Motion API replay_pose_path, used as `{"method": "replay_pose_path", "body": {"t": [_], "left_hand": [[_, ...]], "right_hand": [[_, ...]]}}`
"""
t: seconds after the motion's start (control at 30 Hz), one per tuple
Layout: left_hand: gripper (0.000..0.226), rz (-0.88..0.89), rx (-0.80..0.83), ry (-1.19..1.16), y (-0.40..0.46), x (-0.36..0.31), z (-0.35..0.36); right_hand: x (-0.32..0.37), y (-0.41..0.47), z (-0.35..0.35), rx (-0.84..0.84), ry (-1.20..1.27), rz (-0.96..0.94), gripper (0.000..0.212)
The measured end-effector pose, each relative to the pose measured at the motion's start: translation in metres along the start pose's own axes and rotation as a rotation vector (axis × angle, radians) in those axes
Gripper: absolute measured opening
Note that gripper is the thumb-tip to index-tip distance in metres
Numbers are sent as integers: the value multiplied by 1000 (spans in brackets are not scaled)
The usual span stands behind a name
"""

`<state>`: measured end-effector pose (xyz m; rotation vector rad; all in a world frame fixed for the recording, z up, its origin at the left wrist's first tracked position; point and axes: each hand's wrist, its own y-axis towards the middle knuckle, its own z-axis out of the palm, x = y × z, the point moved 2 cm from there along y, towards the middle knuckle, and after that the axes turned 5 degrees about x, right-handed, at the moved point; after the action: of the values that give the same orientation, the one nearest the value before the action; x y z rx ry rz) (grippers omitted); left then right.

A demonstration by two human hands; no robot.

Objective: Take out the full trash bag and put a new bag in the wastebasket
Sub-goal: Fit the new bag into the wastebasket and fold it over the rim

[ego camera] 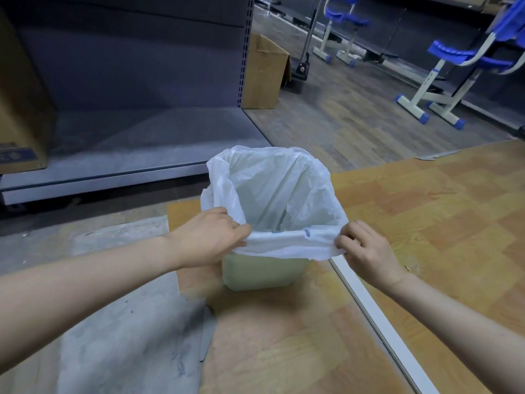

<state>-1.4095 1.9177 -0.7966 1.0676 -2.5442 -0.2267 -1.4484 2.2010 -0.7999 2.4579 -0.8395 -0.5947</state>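
Head view:
Wastebasket [261,273]: pale green, upright on the wood-pattern floor [426,223], centre of scene.
New bag [272,191]: white, translucent, lining the wastebasket; mouth open, rim folded over the near edge.
Left hand [208,237]: fingers pinch the bag's rim at the near-left corner.
Right hand [366,248]: fingers curled, pinching the rim at the near-right corner.
Shelf unit [127,81]: grey, far left.
Cardboard box [265,72]: beside the shelf, far.
Blue chairs [460,58]: far right.
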Motion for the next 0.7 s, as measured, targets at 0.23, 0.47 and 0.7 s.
{"method": "replay_pose_path", "body": {"t": [0.23, 0.47, 0.7], "left_hand": [[43, -15, -8, -31, 2, -4, -1], [50, -137, -44, -335, -7, 7, -3], [67, -834, 169, -796, -5, 26, 7]], "right_hand": [[-7, -17, 5, 151, 40, 29, 25], [-13, -12, -14, 42, 346, 454, 24], [-26, 41, 9, 251, 885, 1101, 77]]}}
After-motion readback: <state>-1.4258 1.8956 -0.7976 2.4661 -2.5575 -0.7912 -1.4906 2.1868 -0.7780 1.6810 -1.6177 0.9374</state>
